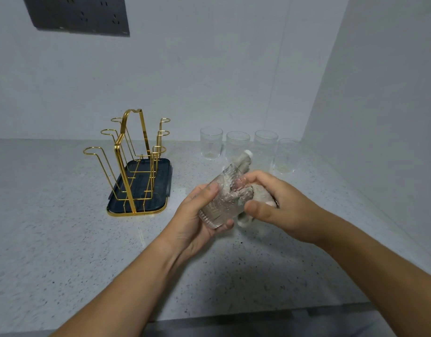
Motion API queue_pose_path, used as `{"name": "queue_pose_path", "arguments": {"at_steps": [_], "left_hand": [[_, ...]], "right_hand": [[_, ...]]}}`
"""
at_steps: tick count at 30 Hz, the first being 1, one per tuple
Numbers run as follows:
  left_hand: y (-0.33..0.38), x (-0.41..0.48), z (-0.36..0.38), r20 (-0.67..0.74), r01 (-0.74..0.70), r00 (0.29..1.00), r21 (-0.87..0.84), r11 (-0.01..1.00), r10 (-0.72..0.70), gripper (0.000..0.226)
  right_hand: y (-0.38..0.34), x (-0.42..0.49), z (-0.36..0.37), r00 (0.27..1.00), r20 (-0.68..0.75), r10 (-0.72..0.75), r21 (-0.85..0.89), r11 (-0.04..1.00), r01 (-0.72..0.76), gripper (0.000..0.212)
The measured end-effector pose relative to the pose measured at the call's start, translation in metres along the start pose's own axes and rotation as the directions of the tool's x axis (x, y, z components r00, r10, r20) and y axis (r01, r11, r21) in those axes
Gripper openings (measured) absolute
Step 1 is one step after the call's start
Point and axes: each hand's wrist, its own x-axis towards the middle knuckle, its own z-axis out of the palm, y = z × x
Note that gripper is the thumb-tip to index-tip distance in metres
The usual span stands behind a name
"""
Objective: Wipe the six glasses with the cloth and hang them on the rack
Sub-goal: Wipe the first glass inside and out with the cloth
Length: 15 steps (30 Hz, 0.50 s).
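A gold wire rack (136,166) is standing toward the back left of the speckled grey counter (51,239). Over its middle the left hand (197,222) is gripping a tilted clear ribbed glass (221,205), the right hand (280,205) clutching a grey cloth (242,161) against it; four clear glasses (237,144) are lining the back-right edge.

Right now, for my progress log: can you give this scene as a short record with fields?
Left hand: holds a tilted glass
Right hand: grips the cloth against that glass
Rack: gold wire on a dark tray, nothing hung
Other glasses: four upright on the counter, back right
Sixth glass: not in view
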Motion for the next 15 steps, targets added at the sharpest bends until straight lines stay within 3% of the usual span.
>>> {"name": "queue_pose_path", "arguments": {"at_steps": [2,4,7,12,15], "left_hand": [[0.003,0.000,-0.003,0.051,0.029,0.998,0.032,0.999,-0.031,0.074],[0.004,-0.002,-0.003,0.079,0.058,0.995,0.061,0.996,-0.062,0.058],[0.004,-0.001,-0.001,0.055,0.111,0.992,0.107,0.988,-0.117,0.062],[0.009,-0.002,0.006,-0.005,0.152,0.988,0.172,0.973,-0.153,0.070],[0.013,-0.002,0.010,-0.009,0.155,0.987,0.226,0.962,-0.157,0.069]], "right_hand": [[-0.007,0.000,-0.006,0.996,0.083,0.029,0.033,0.999,-0.032,0.062],[-0.014,0.001,-0.009,0.988,0.148,0.045,-0.049,0.998,-0.038,0.061],[-0.018,0.003,-0.006,0.976,0.210,0.053,-0.210,0.978,-0.008,0.064],[-0.023,0.003,-0.004,0.937,0.346,0.055,-0.025,0.998,-0.049,0.027],[-0.016,0.001,-0.003,0.944,0.327,0.047,0.077,0.994,-0.076,0.030]]}}
